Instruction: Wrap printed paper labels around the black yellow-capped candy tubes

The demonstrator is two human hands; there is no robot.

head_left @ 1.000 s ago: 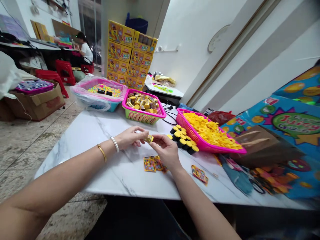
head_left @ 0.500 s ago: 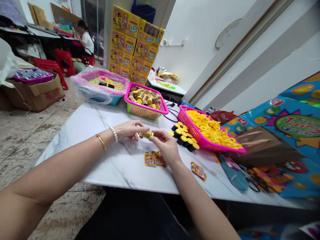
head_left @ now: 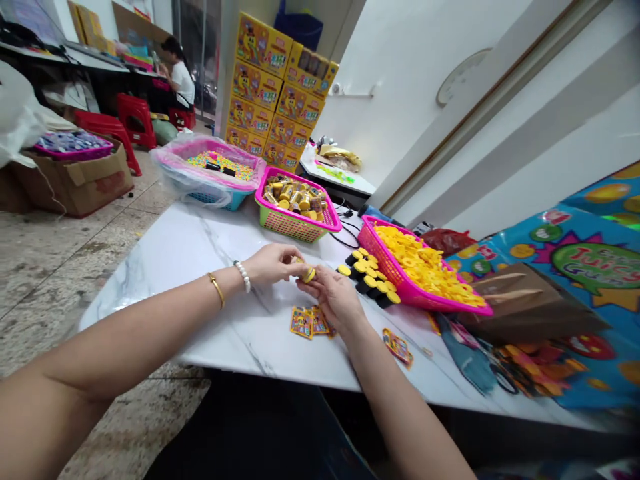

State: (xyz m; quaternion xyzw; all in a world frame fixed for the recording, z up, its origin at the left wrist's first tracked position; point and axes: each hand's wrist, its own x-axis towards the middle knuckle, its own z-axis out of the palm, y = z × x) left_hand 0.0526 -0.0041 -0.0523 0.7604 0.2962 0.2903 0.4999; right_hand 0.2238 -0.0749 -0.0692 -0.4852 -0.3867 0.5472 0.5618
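Over the table, both hands meet at a small yellow-capped candy jar [head_left: 309,274]. My left hand [head_left: 274,264], with a bead bracelet and a gold bangle at its wrist, is closed on the jar's left side. From the other side, my right hand [head_left: 336,293] grips it near the yellow end. Fingers hide much of the jar. Just below the hands lie several small printed packets [head_left: 302,323], partly under the right wrist. Several black tubs with yellow caps [head_left: 369,283] stand right of my right hand.
A pink-and-green basket of filled jars [head_left: 295,230] stands behind the hands. Left of it is a plastic-lined basket of colourful candies [head_left: 220,190]. A pink basket of yellow plastic pieces [head_left: 367,233] stands right. More packets [head_left: 399,347] lie near the table's front edge. A person [head_left: 181,83] sits far behind.
The hands have drawn closer together around the jar, and it has turned so its yellow end faces me more. The left fingers, spread before, now close on it. The view has shifted slightly.
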